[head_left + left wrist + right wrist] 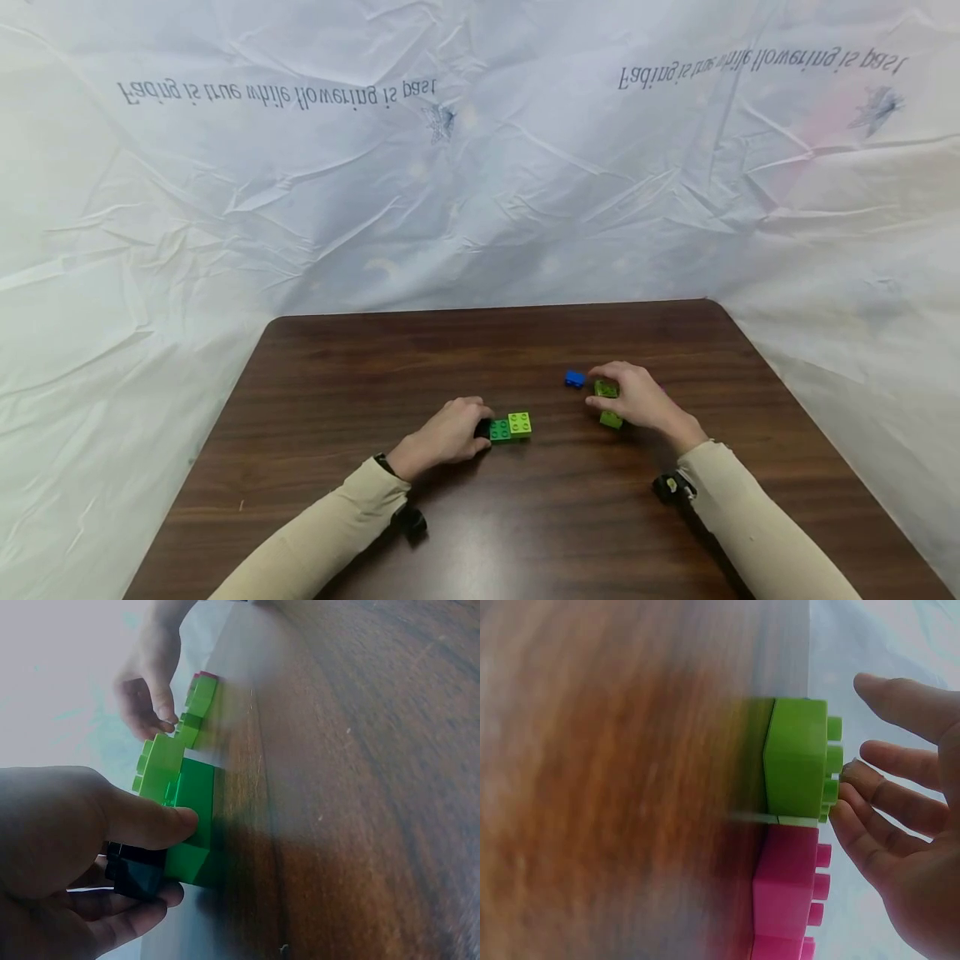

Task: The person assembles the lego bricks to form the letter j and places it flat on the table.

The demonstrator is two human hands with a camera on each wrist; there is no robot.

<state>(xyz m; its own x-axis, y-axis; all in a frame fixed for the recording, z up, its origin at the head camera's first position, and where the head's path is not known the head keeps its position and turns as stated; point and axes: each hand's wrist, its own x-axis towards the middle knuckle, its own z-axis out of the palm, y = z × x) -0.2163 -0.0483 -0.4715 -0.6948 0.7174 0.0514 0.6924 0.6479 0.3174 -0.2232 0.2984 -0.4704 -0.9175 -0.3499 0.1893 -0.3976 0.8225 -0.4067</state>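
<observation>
Between thumb and fingers, my left hand (pixel 447 433) grips a joined group of toy building bricks near the middle of the table. The group has a black brick (pixel 139 871), green bricks (pixel 499 430) and a light green brick (pixel 519 424) at its right end. To the right, my right hand (pixel 641 402) reaches over light green bricks (pixel 611 419), its fingers spread and loosely bent. In the right wrist view its fingertips are right at the studs of a light green brick (pixel 799 761), without gripping it. Pink bricks (pixel 787 881) sit beside that one, mostly hidden by the hand in the head view.
A small blue brick (pixel 574 379) lies just left of the right hand. The brown wooden table (pixel 360 358) ends at the back against a white printed sheet (pixel 480 208), which also hangs at both sides.
</observation>
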